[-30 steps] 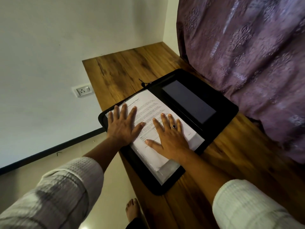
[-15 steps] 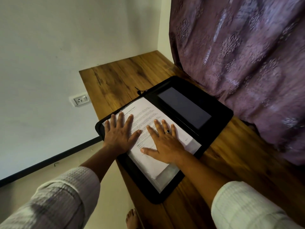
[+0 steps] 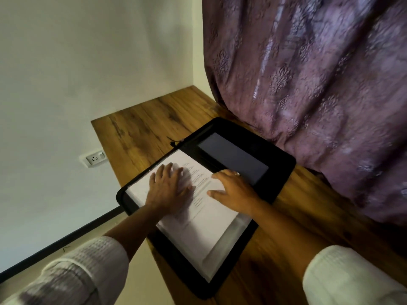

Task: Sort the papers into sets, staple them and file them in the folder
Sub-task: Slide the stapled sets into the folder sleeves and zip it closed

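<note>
A black zip folder [image 3: 284,170] lies open on the wooden table [image 3: 141,126]. A stack of white printed papers [image 3: 204,223] sits on its near half, over a clear plastic sleeve whose edge shows at the near corner. My left hand [image 3: 169,190] lies flat on the papers, fingers spread, blurred by motion. My right hand [image 3: 233,190] rests at the stack's right edge beside the folder's spine, with its fingers bent over that edge and its thumb on the top sheet. A ring shows on one finger.
The folder's far half carries a dark grey pocket panel [image 3: 233,157]. A purple patterned curtain [image 3: 308,84] hangs over the table's right side. The table's left edge drops to the floor beside a white wall with a power socket [image 3: 94,159].
My right hand has slid from the middle of the papers to their right edge by the spine. My left hand has shifted towards the middle of the sheet. The camera has tilted up.
</note>
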